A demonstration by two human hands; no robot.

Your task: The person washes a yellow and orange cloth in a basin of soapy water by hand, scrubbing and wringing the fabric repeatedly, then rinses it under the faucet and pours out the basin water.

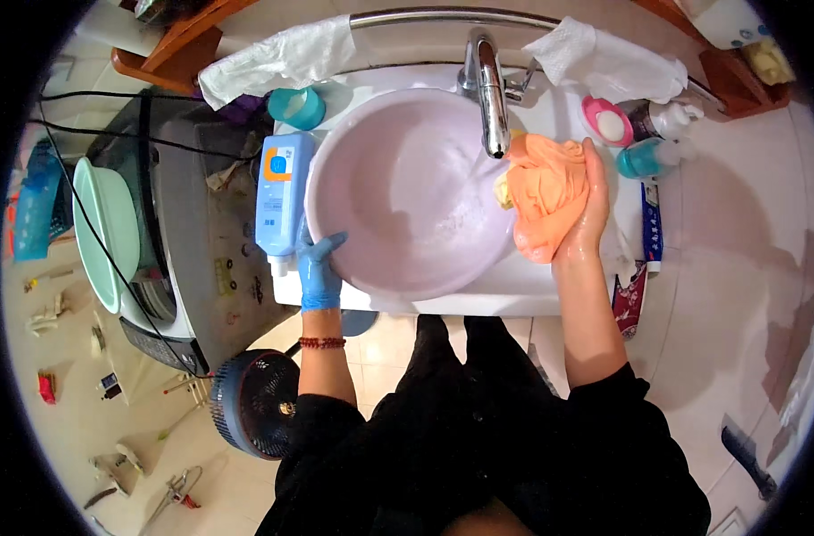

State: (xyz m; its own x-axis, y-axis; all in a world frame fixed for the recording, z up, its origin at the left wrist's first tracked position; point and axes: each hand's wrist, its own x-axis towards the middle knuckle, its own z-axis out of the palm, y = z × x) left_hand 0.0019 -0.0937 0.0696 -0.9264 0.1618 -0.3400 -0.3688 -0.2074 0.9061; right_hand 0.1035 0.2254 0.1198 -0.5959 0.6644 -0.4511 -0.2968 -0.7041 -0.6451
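Observation:
A pale lilac plastic basin [414, 194] with water in it rests on the white washbasin [514, 295]. My left hand [320, 268], in a blue disposable glove, grips the basin's lower left rim, its thumb over the edge. My bare right hand [589, 208] holds a wet, bunched orange cloth [548, 191] beside the basin's right rim. A small pale yellow item [503, 192] shows at the cloth's left edge; what it is I cannot tell. The chrome faucet [493, 114] reaches over the basin's upper right rim, close to the cloth.
Left of the basin lie a blue bottle [284, 194] and a teal cup [297, 108]. At right are a pink soap dish [607, 122], a teal pump bottle [641, 158] and a toothpaste tube [651, 221]. A fan [256, 404] stands at lower left, near a washing machine [172, 288].

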